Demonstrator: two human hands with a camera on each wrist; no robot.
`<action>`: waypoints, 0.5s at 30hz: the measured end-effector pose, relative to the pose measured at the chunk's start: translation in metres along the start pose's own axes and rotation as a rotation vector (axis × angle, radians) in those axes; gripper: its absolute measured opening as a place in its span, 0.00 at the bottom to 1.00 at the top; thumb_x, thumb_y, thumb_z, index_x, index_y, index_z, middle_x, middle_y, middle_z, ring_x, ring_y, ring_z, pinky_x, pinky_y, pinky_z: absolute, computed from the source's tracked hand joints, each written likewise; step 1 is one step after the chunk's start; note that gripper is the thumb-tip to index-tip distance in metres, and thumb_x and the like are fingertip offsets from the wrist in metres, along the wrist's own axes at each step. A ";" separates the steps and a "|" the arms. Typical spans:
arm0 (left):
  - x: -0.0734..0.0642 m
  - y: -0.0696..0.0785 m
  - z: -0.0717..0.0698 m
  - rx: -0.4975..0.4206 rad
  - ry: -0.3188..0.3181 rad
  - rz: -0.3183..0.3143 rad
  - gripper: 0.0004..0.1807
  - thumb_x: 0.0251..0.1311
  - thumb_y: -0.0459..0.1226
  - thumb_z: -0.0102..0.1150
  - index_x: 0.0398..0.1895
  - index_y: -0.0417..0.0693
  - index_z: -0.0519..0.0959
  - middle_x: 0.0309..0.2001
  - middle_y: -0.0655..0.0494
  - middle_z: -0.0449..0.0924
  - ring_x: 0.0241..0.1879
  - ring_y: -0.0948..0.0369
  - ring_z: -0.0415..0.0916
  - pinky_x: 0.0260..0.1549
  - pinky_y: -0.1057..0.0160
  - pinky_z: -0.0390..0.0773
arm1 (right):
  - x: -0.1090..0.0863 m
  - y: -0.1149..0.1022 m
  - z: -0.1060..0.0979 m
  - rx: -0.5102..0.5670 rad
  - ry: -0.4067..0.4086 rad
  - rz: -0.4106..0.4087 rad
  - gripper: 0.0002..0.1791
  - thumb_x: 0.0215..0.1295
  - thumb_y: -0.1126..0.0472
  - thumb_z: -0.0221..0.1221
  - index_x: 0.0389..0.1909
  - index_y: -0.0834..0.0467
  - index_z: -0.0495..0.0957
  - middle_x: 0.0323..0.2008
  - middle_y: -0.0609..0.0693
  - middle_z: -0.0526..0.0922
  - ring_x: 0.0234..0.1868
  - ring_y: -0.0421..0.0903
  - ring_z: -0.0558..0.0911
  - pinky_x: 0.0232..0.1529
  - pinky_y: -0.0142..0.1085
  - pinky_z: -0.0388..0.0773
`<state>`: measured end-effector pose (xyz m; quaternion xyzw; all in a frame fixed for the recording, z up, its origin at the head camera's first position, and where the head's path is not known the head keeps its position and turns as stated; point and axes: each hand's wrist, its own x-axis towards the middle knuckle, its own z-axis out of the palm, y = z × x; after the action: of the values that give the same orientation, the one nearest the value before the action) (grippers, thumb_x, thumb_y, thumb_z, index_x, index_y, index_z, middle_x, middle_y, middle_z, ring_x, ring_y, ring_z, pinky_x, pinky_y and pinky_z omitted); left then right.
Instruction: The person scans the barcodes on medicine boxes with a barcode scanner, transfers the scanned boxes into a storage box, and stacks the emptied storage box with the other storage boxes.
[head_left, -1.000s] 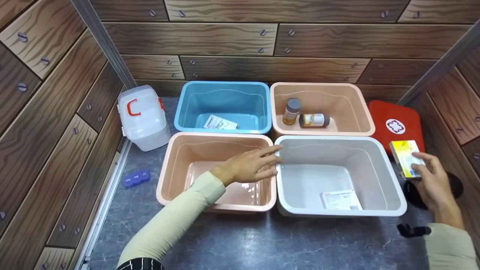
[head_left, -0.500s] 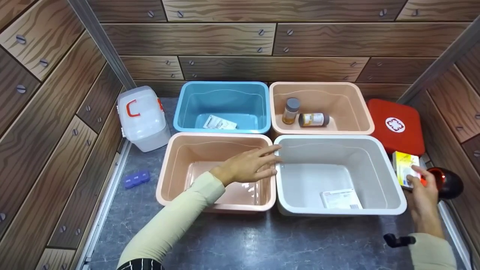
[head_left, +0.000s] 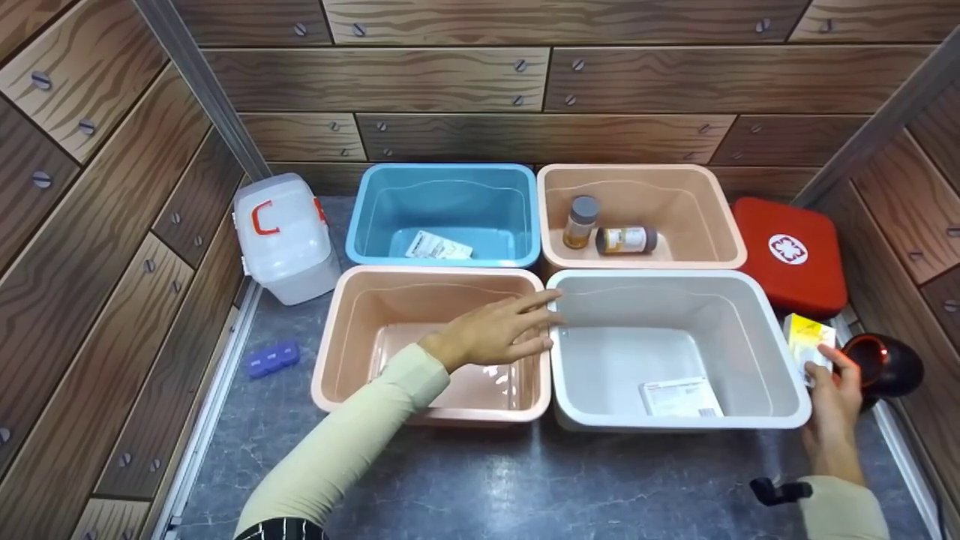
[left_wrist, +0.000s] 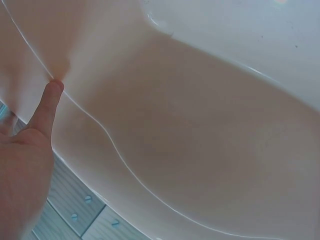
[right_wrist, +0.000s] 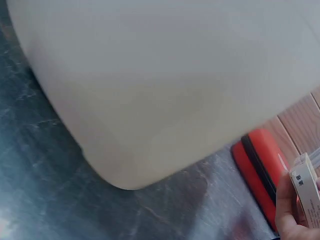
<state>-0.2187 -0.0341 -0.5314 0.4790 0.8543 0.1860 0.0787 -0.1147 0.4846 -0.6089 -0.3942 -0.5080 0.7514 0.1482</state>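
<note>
A yellow-and-white medicine box [head_left: 808, 339] is pinched between the thumb and fingers of my right hand [head_left: 834, 401], just outside the grey bin's right rim. The same medicine box [right_wrist: 306, 187] shows its white printed side in the right wrist view. Beside that hand stands a black barcode scanner [head_left: 896, 367], its red light falling on my fingers. My left hand [head_left: 491, 330] lies with spread, fairly straight fingers over the meeting rims of the front peach bin [head_left: 442, 270] and the grey bin [head_left: 675, 275]. A white box [head_left: 682, 397] lies in the grey bin.
At the back, a blue bin [head_left: 450, 166] holds a white box, and another peach bin [head_left: 645, 169] holds two bottles. A red first-aid case [head_left: 806, 277] sits right. To the left are a white lidded case [head_left: 281, 232] and a purple pill organizer [head_left: 273, 358].
My right hand has moved nearer and slightly left with the medicine box, uncovering more of the scanner, whose red glow now shows. The left hand has stayed in place.
</note>
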 end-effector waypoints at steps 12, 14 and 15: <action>0.001 0.000 0.001 0.005 0.005 -0.012 0.28 0.85 0.57 0.46 0.80 0.62 0.72 0.89 0.56 0.53 0.82 0.48 0.65 0.82 0.49 0.66 | -0.014 0.007 0.001 0.020 0.018 -0.030 0.19 0.77 0.70 0.57 0.56 0.41 0.79 0.39 0.42 0.78 0.31 0.38 0.81 0.26 0.28 0.83; 0.001 0.000 0.001 0.007 0.005 -0.011 0.28 0.85 0.57 0.46 0.80 0.62 0.72 0.89 0.56 0.53 0.82 0.48 0.65 0.82 0.49 0.66 | -0.015 0.010 -0.001 0.027 0.016 -0.052 0.19 0.77 0.70 0.56 0.56 0.42 0.79 0.38 0.42 0.80 0.31 0.37 0.82 0.27 0.28 0.83; 0.001 0.000 0.001 0.008 0.005 -0.011 0.28 0.85 0.57 0.46 0.80 0.63 0.72 0.89 0.57 0.53 0.82 0.48 0.65 0.82 0.49 0.66 | -0.016 0.011 -0.001 0.027 0.016 -0.062 0.19 0.77 0.70 0.56 0.55 0.43 0.79 0.37 0.41 0.80 0.31 0.36 0.83 0.27 0.28 0.83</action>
<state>-0.2188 -0.0333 -0.5326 0.4742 0.8577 0.1835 0.0756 -0.1016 0.4705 -0.6115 -0.3821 -0.5085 0.7502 0.1807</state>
